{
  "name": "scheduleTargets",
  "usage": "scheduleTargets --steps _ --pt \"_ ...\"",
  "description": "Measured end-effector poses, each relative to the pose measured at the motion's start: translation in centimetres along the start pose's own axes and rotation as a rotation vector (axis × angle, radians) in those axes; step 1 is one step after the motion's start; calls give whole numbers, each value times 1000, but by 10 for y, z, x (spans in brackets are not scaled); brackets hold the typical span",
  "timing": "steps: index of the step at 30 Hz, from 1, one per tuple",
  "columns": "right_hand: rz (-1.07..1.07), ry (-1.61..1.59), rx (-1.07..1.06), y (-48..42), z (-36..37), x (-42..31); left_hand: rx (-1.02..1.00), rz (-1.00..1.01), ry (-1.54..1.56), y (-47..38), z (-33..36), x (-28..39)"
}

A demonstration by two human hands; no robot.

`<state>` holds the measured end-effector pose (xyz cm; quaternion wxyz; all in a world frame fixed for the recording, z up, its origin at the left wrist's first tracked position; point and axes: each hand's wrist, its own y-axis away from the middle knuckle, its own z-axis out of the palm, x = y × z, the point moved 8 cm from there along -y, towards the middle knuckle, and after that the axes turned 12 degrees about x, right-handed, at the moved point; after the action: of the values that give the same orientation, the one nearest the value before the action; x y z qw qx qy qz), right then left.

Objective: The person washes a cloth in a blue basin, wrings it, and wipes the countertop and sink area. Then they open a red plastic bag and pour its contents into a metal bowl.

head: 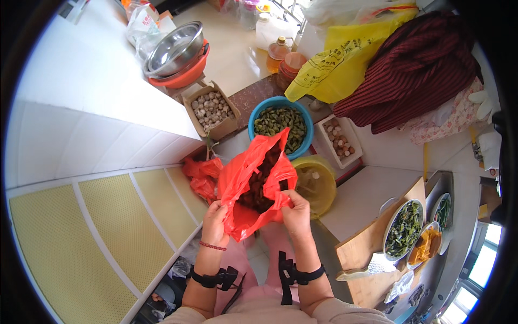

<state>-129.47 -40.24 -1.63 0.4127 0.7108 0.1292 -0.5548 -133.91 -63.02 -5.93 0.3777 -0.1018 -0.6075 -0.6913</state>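
Observation:
A red plastic bag (247, 170) hangs with its mouth spread between my two hands. My left hand (214, 222) pinches the rim on the near left, and my right hand (297, 210) grips the rim on the right. Dark reddish-brown pieces (259, 184), perhaps dried chillies, lie inside; their exact kind is unclear. Just beyond the bag is a blue plastic basin (309, 125) of small green, pointed produce (279, 119), its near edge partly hidden by the bag. To the right of the bag stands a bin lined with a yellow plastic bag (317, 182).
A cardboard box (222, 128) of garlic-like bulbs and a white foam box (351, 158) of eggs or shells flank the basin. Another red bag (201, 172) lies left. At right, a wooden board (352, 253) bears a cleaver (366, 271) and plates of chopped food. Cabinet doors (105, 202) line the left.

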Motion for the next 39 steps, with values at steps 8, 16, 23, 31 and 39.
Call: scheduleTargets --steps 8,16,23,31,39 --pt "28 -59 37 -49 30 -35 -96 31 -115 -34 83 56" --pt "331 -297 292 -125 31 1 40 -111 -235 -141 100 34" --pt "531 -506 461 -201 49 64 65 -267 -184 -215 122 1" --pt "693 -385 476 -211 61 131 94 -352 -250 -244 99 -18" --pt "594 -310 450 -216 38 156 104 -334 -177 -248 103 -17"
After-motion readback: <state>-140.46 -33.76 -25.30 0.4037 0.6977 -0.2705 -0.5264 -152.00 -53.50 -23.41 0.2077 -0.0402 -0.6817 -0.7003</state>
